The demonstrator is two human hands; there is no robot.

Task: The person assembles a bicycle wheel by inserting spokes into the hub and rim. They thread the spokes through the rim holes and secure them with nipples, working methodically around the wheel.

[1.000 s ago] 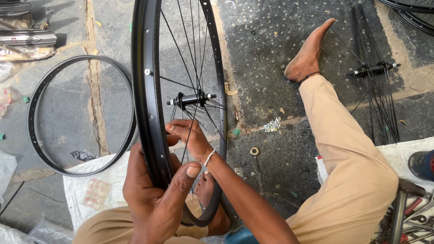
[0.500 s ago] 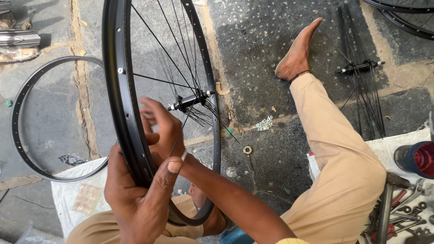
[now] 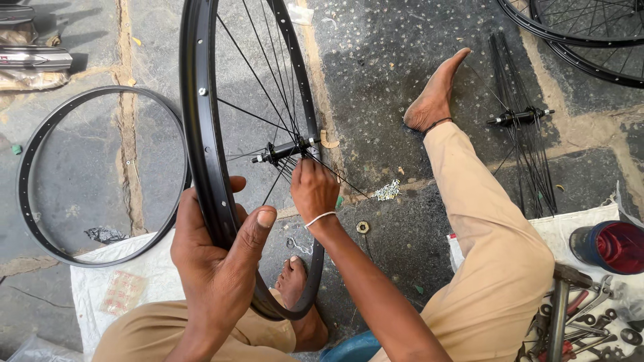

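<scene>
An upright black bicycle wheel rim stands in front of me, with thin spokes running to a hub at its middle. My left hand wraps around the near part of the rim, thumb on the inner side. My right hand is inside the wheel just below the hub, fingers pinched on spokes near the hub. A thin white band circles that wrist. My bare left foot rests by the bottom of the rim; my right leg in tan trousers stretches out to a bare foot.
A bare black rim lies flat on the pavement at left. A hub with loose spokes lies at right, more wheels at top right. A small pile of nipples, a washer, a red-lined tin and tools sit nearby.
The wheel has shifted left in view. My right hand moved from the rim edge near my left hand up to the spokes just under the hub. My left hand keeps its hold.
</scene>
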